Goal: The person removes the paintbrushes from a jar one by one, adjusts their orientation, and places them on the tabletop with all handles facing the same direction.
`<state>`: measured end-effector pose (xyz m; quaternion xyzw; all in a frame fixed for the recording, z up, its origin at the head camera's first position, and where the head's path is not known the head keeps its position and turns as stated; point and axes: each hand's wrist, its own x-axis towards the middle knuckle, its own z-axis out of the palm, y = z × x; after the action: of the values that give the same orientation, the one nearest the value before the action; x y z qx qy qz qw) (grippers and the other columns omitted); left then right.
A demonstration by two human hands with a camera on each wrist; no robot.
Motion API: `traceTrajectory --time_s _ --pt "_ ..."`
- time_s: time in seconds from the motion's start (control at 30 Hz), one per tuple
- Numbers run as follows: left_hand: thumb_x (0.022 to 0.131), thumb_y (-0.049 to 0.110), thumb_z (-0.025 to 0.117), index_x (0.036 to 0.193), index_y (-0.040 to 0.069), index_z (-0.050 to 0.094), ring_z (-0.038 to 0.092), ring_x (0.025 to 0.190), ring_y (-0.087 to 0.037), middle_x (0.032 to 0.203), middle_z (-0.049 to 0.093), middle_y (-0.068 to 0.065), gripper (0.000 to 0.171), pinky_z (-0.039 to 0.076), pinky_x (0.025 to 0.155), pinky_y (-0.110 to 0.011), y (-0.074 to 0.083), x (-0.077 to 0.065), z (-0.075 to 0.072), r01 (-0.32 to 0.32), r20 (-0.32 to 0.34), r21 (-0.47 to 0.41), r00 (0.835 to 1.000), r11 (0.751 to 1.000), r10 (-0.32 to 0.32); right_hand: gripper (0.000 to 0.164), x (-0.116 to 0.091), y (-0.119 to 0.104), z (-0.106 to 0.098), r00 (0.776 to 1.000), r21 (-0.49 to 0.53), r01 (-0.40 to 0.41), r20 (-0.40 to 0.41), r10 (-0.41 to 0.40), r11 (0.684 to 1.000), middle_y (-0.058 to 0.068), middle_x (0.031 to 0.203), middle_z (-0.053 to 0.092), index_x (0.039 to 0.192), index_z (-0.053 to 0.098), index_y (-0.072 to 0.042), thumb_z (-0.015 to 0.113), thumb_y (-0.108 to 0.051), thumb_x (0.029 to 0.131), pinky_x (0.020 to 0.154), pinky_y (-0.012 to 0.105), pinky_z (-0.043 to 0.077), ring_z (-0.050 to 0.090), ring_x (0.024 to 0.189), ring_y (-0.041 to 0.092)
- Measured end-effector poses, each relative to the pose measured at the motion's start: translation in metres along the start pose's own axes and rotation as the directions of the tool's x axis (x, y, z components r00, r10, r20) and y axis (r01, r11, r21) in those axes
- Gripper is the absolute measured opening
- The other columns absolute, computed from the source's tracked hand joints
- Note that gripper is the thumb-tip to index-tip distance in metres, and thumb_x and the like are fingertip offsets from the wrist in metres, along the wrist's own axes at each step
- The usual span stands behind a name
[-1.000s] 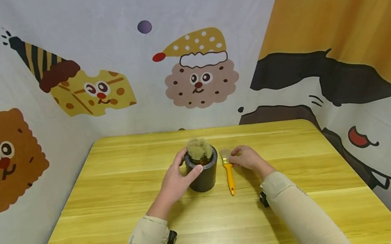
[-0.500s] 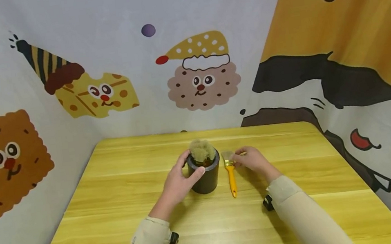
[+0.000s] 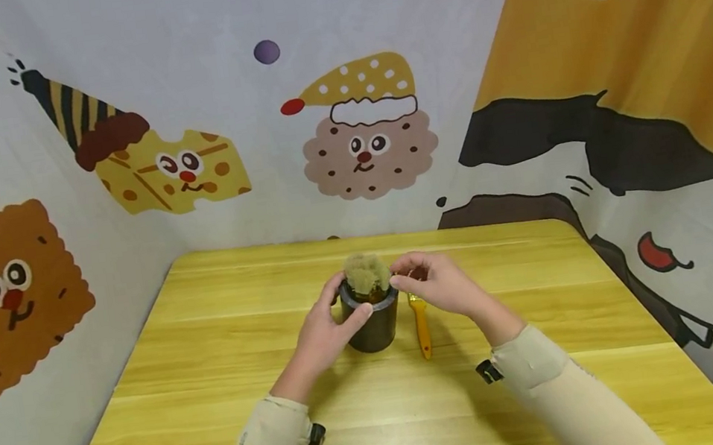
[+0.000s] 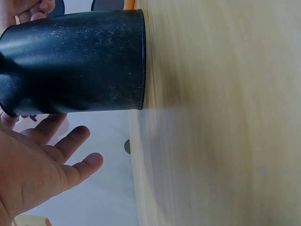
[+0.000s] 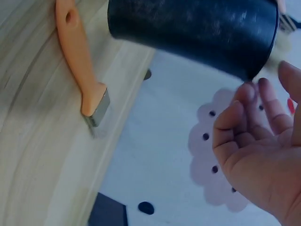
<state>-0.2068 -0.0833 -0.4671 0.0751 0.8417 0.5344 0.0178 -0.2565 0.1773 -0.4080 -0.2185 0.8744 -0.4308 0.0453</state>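
Currently a flat paintbrush with an orange-yellow handle (image 3: 423,328) lies on the pale wood-grain worktop (image 3: 382,414), handle end away from the far edge. Left hand (image 3: 325,334) spans the rim of the upright black cylindrical pot (image 3: 372,330), just left of the brush; thumb on near rim, seemingly a light hold. A sideways shove might tip it. Right hand (image 3: 441,285) half open at the rim's right, nothing visibly held; contact unclear. Poking hard could crush the fuzzy tan plant (image 3: 365,272); a dropped wrist could knock the brush.

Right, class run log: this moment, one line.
left hand: holds dark pot | right hand: by plant, contact unclear | plant: in pot | brush: lies on table
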Motion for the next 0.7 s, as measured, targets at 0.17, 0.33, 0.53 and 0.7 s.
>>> traceTrajectory --time_s 0.17,0.33,0.53,0.7 --pt "0.097 0.068 0.067 0.162 0.058 0.026 0.039 0.159 -0.034 0.171 0.041 0.001 0.077 0.037 0.120 -0.072 0.000 -0.001 0.000 0.001 0.003 -0.004 1.000 1.000 -0.001 0.028 -0.005 -0.008 0.009 0.999 -0.139 0.041 0.011 -0.040 0.989 0.006 0.118 0.072 0.124 0.076 -0.016 0.075 -0.034 0.103 0.069 0.032 0.056 0.065 0.087 0.015" --pt "0.097 0.070 0.067 0.162 0.058 0.026 0.039 0.159 -0.035 0.171 0.040 0.002 0.078 0.038 0.120 -0.072 -0.001 -0.001 0.000 0.009 0.003 -0.005 1.000 1.000 -0.009 0.038 -0.006 -0.014 0.012 0.997 -0.187 0.076 0.040 -0.070 0.979 0.012 0.130 0.069 0.130 0.074 -0.009 0.075 -0.035 0.102 0.074 0.035 0.056 0.063 0.093 0.018" --pt "0.094 0.076 0.065 0.161 0.058 0.025 0.036 0.160 -0.034 0.172 0.037 0.005 0.080 0.038 0.120 -0.072 -0.001 -0.001 -0.001 0.010 0.012 -0.021 1.000 1.000 -0.010 0.062 -0.005 -0.022 0.017 0.993 -0.193 0.013 0.117 0.010 0.981 0.021 0.156 0.055 0.147 0.064 -0.003 0.069 -0.047 0.104 0.101 0.054 0.059 0.064 0.130 0.037" --pt "0.092 0.079 0.063 0.163 0.057 0.024 0.036 0.160 -0.035 0.173 0.036 0.004 0.083 0.039 0.120 -0.072 -0.001 -0.001 0.000 0.015 0.018 -0.023 1.000 1.000 -0.015 0.070 -0.002 -0.026 0.021 0.987 -0.174 -0.070 0.132 0.093 0.982 0.022 0.167 0.044 0.150 0.060 0.000 0.067 -0.052 0.104 0.114 0.061 0.050 0.048 0.151 0.043"
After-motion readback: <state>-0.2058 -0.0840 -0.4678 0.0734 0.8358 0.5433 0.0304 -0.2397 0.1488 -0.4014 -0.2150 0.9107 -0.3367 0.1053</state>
